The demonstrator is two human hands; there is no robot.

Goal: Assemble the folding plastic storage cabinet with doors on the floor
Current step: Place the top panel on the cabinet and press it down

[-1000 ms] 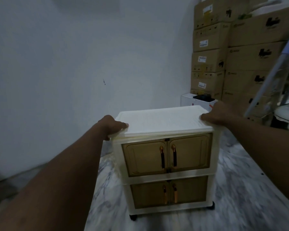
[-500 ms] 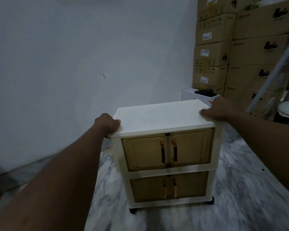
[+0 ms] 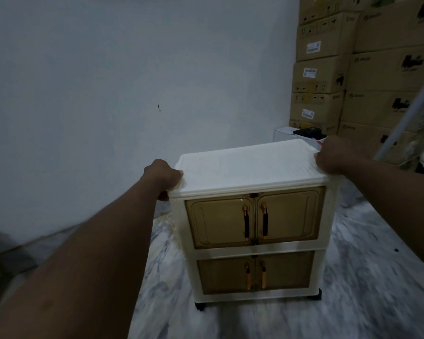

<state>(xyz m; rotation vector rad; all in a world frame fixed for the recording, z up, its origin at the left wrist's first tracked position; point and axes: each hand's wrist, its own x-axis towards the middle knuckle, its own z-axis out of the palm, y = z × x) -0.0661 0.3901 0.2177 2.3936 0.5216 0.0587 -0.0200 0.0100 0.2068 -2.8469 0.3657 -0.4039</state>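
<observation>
A cream plastic storage cabinet [image 3: 252, 245] stands upright on black casters on the marble floor. It has two tiers, each with a pair of closed amber doors with dark handles. Its white top panel [image 3: 247, 167] lies flat on the frame. My left hand [image 3: 163, 176] grips the top panel's left edge, fingers curled over the rim. My right hand [image 3: 334, 154] grips the panel's right rear corner the same way.
A bare grey wall [image 3: 132, 81] stands behind the cabinet. Stacked cardboard boxes [image 3: 353, 69] fill the back right, with a white box [image 3: 287, 133] bearing a black item at their foot. A pale slanted pole [image 3: 406, 116] crosses the right edge. Marble floor [image 3: 367, 289] surrounds the cabinet.
The top panel, slightly raised at the front a second ago, now sits flush on the frame. Both hands keep their grip on its edges, and the view has shifted a little.
</observation>
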